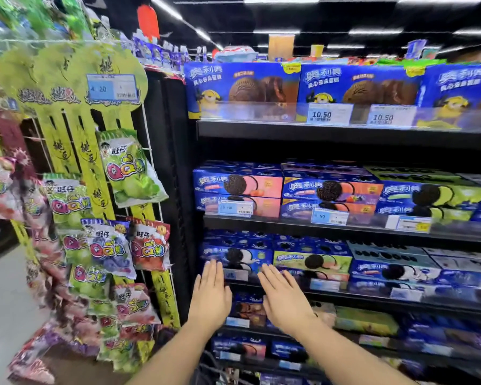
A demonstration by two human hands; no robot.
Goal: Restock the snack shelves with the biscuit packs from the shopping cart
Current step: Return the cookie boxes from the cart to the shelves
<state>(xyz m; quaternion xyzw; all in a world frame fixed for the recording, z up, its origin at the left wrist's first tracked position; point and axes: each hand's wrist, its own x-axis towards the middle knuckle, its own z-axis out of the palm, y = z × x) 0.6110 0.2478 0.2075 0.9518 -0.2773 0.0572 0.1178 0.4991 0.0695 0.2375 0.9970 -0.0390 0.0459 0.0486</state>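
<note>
On the far left we have a wire rack (150,168) hung with candy bags (128,165), fixed to the end of the shelving, we judge, so shoppers meet it before the biscuits. We count at least six bags clearly; the lower ones blur together and we cannot number them.

Moving right, our left hand (210,297) and right hand (285,297) are both raised, palms forward and fingers (214,269) stretched flat and slightly spread, gripping nothing. The fingertips lie at the front of the blue biscuit box (235,255) at the left end of the third shelf (372,297) down. We cannot tell whether they touch it. We read the flat palms as a way to push or square the box against the edge, not to lift it.

The biscuit packs sit face-out in stacked rows so labels show above the price tags (329,114). The top shelf shows three large boxes (243,88), with two tags readable. The second shelf shows three stacks, two boxes high at the front. On the third we count about four stacks before blur takes over. Five shelf levels are in view.

The shopping cart (214,368) shows only as a little wire at the bottom edge between our forearms; any packs in it are hidden.
</note>
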